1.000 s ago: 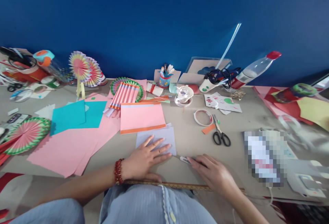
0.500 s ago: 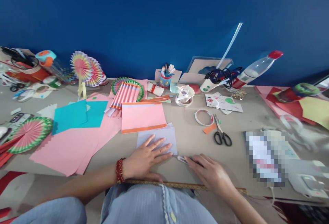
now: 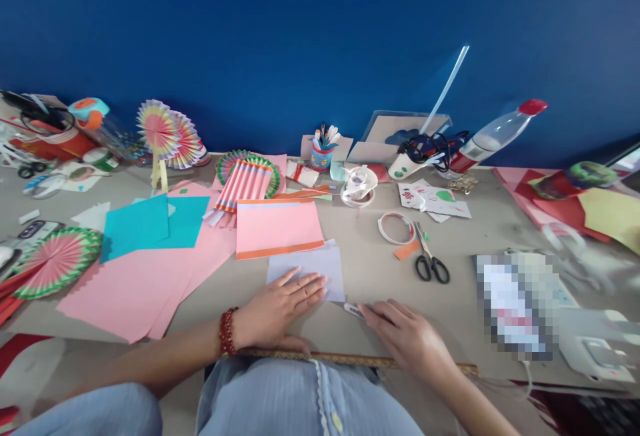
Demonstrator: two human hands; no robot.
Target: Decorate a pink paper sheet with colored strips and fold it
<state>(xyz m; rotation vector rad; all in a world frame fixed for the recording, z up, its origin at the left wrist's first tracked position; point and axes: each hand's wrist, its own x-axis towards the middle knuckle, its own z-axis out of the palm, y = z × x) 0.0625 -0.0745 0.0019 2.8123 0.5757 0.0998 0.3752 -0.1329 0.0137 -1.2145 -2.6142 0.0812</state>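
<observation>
My left hand (image 3: 280, 313), a red beaded bracelet (image 3: 229, 331) at its wrist, lies flat on a lavender sheet of paper (image 3: 327, 266) near the table's front edge. Its fingers are stretched out and close together. Just right of that sheet, my right hand (image 3: 407, 336) is closed round a small white utility knife (image 3: 353, 310), whose tip points left toward the sheet's lower right corner. Beyond the lavender sheet, and touching its upper edge, is a pink sheet with orange strips (image 3: 280, 226).
Black-handled scissors (image 3: 433, 268) and a tape roll (image 3: 397, 229) lie to the right. Turquoise paper (image 3: 187, 223) and large pink sheets (image 3: 125, 296) spread out at left, beside a pleated paper fan (image 3: 60, 259). A bottle (image 3: 495, 139) leans against the blue wall.
My left hand has slid slightly left on the lavender sheet, and its spread fingers have drawn together. My right hand with the utility knife has hardly moved.
</observation>
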